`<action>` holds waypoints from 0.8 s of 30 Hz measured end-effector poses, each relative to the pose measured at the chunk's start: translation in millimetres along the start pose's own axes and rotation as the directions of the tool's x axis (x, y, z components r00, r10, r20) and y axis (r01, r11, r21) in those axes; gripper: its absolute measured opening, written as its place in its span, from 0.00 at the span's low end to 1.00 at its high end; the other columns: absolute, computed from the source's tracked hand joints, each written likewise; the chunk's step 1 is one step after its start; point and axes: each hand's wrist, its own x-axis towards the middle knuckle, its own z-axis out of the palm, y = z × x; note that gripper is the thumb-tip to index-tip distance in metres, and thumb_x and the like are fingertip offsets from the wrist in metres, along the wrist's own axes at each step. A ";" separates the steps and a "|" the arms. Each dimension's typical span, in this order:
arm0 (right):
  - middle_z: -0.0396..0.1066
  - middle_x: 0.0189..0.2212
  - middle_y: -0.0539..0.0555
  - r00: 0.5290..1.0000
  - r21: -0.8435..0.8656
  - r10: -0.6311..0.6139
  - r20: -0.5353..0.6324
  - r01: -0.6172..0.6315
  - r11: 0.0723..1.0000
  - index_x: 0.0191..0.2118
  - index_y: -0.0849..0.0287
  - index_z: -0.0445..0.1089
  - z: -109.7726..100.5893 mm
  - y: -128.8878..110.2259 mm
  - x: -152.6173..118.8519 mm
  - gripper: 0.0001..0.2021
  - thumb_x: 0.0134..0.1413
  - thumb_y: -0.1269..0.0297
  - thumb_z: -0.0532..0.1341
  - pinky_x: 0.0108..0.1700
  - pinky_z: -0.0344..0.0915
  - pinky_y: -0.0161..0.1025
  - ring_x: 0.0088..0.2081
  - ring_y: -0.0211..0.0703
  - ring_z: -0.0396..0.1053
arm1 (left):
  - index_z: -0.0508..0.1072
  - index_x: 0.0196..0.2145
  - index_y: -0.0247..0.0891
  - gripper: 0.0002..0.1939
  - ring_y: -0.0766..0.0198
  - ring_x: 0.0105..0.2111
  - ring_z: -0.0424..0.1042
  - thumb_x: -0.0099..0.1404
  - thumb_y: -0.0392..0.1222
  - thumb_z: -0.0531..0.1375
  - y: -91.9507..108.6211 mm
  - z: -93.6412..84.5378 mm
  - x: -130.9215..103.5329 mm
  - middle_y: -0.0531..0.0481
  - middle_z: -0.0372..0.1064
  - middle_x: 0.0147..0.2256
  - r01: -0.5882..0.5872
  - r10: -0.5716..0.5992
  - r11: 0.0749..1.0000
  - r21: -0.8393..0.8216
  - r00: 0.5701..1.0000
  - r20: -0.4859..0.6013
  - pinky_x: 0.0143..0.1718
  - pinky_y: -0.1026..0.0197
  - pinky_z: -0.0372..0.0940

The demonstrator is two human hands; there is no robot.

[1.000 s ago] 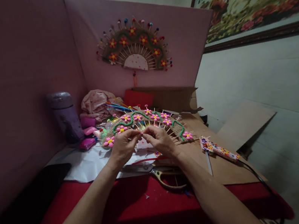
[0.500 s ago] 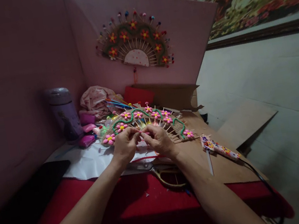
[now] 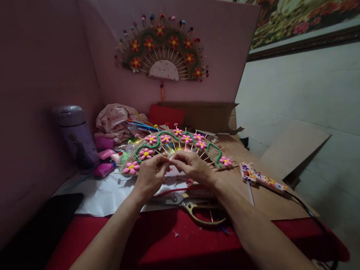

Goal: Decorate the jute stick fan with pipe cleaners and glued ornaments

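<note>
My left hand (image 3: 152,174) and my right hand (image 3: 192,165) meet fingertip to fingertip, both closed in a pinch. Between them shows a small pink piece of clay (image 3: 170,160), mostly hidden by the fingers. Just behind them lies a twine-covered fan (image 3: 139,149) with thin sticks, pink flowers with yellow or pink centres and a wavy green cord. Several sticks along its upper edge carry little coloured knobs. The hands cover part of its middle. Below the right wrist, scissors (image 3: 203,218) with gold-coloured handles rest on the red cloth (image 3: 132,244).
A flower-patterned glue gun (image 3: 263,180) with a black cord lies on cardboard (image 3: 278,208) at right. Pink packets (image 3: 104,169) and a purple tumbler (image 3: 79,140) stand at left, by white paper (image 3: 90,200). A finished-looking fan (image 3: 162,48) hangs on the pink board behind.
Both hands stay pinched together over the fan, with small shifts of the fingers. The right hand has turned slightly, and more of the scissors and a small flowered item beneath it shows.
</note>
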 end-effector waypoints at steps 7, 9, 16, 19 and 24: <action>0.65 0.22 0.48 0.981 0.139 0.079 -0.179 -0.054 0.989 0.29 0.59 0.67 7.6 3.9 0.9 0.09 0.53 0.60 0.57 0.27 0.57 0.32 0.24 0.35 0.60 | 0.68 0.24 0.32 0.13 0.71 0.16 0.61 0.47 0.44 0.65 5.0 1.2 0.3 0.54 0.64 0.18 0.224 -0.226 0.857 -0.464 0.973 0.052 0.14 0.67 0.61; 0.64 0.21 0.48 0.978 0.134 0.081 -0.194 -0.055 0.989 0.28 0.59 0.67 10.7 2.1 0.4 0.09 0.52 0.60 0.58 0.26 0.56 0.33 0.23 0.35 0.60 | 0.69 0.24 0.32 0.13 0.71 0.16 0.61 0.47 0.43 0.66 2.6 1.8 0.5 0.54 0.64 0.19 0.233 -0.242 0.819 -0.524 0.969 0.052 0.15 0.67 0.62; 0.66 0.24 0.50 0.980 -0.161 -0.117 -0.158 0.091 0.983 0.27 0.58 0.67 17.6 -7.3 -5.0 0.05 0.50 0.71 0.55 0.33 0.58 0.35 0.28 0.37 0.62 | 0.68 0.22 0.33 0.11 0.70 0.15 0.62 0.48 0.44 0.63 0.4 6.1 0.4 0.55 0.64 0.17 0.149 -0.209 0.865 -0.480 0.975 -0.075 0.16 0.65 0.62; 0.66 0.25 0.51 0.982 -0.291 -0.181 -0.059 0.156 0.944 0.28 0.58 0.65 17.4 -8.1 -6.2 0.06 0.50 0.73 0.54 0.35 0.57 0.35 0.29 0.39 0.62 | 0.68 0.23 0.34 0.08 0.69 0.15 0.63 0.51 0.42 0.60 -2.1 7.8 -0.8 0.55 0.64 0.17 0.116 -0.164 0.949 -0.293 0.976 -0.146 0.15 0.66 0.60; 0.66 0.26 0.52 0.978 -0.394 -0.208 0.019 0.198 0.898 0.28 0.59 0.64 13.2 -7.1 -6.9 0.06 0.52 0.72 0.53 0.34 0.56 0.36 0.29 0.40 0.62 | 0.69 0.23 0.36 0.05 0.70 0.15 0.62 0.52 0.40 0.59 -9.7 6.0 0.7 0.55 0.64 0.18 0.100 -0.107 0.993 -0.063 0.989 -0.102 0.13 0.69 0.56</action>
